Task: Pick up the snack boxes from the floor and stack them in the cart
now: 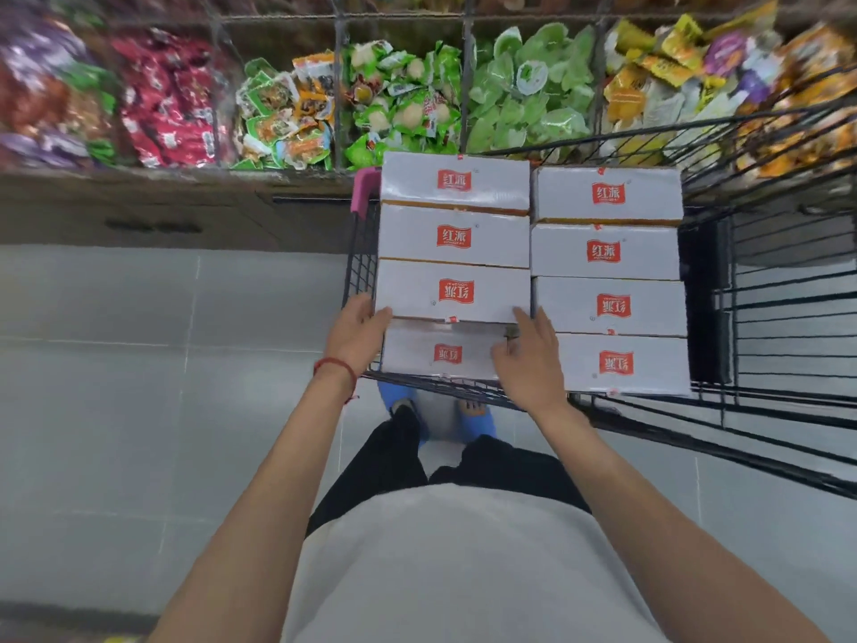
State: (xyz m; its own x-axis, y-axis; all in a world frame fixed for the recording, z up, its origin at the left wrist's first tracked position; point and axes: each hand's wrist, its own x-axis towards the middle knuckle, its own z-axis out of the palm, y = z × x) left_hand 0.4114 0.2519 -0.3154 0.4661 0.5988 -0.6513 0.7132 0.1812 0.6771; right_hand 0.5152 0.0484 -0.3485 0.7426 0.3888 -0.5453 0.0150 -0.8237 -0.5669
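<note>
White boxes [453, 236] bear red logos; the cart [765, 280] is black wire, its handle [364, 190] seemingly pink.

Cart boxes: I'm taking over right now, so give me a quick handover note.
Hands: left hand and right hand press on the two ends of one box in the left column.
Things: the cart shows two columns, four box tops each; the near left box sits lower than the held one.
Done: eight boxes are in the cart.
Left: settle the held box. No boxes show on the floor, so check out of view.
</note>
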